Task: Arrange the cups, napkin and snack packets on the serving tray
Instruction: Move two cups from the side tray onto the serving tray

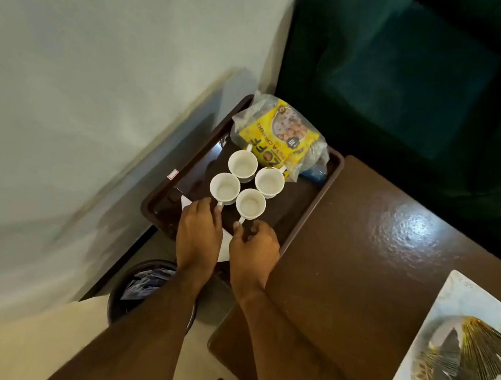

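Observation:
A dark brown serving tray (312,198) sits on the table's far left corner. Four empty white cups stand on it in a tight cluster: far-left cup (242,163), far-right cup (269,181), near-left cup (224,188) and near-right cup (250,204). A yellow snack packet (277,132) in clear plastic lies at the tray's far end. A white napkin (225,247) lies at the near end, mostly hidden under my hands. My left hand (198,237) holds the near-left cup's handle. My right hand (254,251) pinches the near-right cup's handle.
The brown table (360,268) extends right, with a patterned placemat (457,354) at its right edge. A dark bin (134,289) stands on the floor below the tray. A white wall is at the left and a dark green sofa (416,84) behind.

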